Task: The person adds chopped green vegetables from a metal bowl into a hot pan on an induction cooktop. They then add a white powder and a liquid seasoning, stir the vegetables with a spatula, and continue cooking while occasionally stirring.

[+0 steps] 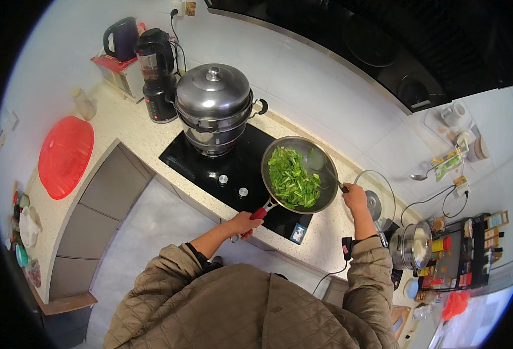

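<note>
My left hand (pixel 244 224) grips the red handle (pixel 258 214) of a frying pan (pixel 267 152), which sits over the right part of a black glass cooktop (pixel 204 174). Chopped green leafy vegetables (pixel 293 179) fill the pan's left and middle. In my right hand (pixel 356 197) is the dark handle of a metal spatula (pixel 332 172). Its blade, partly blurred, lies inside the pan to the right of the greens. On the cooktop's left part stands a lidded steel steamer pot (pixel 212 102).
A blender (pixel 158 78) and a kettle (pixel 123 39) stand back left. The red plastic cover (pixel 66 157) rests on the left counter. Rightward are a glass lid (pixel 391 192), a small steel pot (pixel 409 246) and a condiment rack (pixel 461 257). Overhead juts a range hood (pixel 348 43).
</note>
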`<act>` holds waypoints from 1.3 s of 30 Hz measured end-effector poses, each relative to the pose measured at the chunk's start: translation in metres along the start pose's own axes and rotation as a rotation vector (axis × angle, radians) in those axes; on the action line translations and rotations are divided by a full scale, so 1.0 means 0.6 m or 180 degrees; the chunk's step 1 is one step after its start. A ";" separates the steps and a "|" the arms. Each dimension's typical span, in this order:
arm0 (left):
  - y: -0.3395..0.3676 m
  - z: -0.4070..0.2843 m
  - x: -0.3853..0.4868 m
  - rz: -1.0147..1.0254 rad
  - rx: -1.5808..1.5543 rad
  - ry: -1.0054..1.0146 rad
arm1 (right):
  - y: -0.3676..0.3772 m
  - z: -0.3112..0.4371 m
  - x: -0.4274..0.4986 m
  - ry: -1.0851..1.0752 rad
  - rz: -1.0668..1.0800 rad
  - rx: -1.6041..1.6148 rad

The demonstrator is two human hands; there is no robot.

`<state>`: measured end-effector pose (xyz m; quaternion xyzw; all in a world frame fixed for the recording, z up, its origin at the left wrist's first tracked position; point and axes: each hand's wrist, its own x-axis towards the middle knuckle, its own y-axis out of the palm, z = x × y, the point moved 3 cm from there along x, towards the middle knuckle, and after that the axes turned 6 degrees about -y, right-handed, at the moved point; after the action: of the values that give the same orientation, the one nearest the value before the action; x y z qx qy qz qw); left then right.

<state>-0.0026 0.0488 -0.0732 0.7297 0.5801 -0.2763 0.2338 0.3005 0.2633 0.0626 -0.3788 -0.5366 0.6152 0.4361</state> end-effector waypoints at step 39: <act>0.010 0.003 -0.009 -0.0034 -0.0251 0.0013 | -0.007 0.027 -0.186 -0.0481 0.0166 -0.0861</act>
<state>0.0023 0.0427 -0.0707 0.7173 0.5950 -0.2529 0.2598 0.3231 0.1529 0.0687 -0.4005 -0.6358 0.5752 0.3234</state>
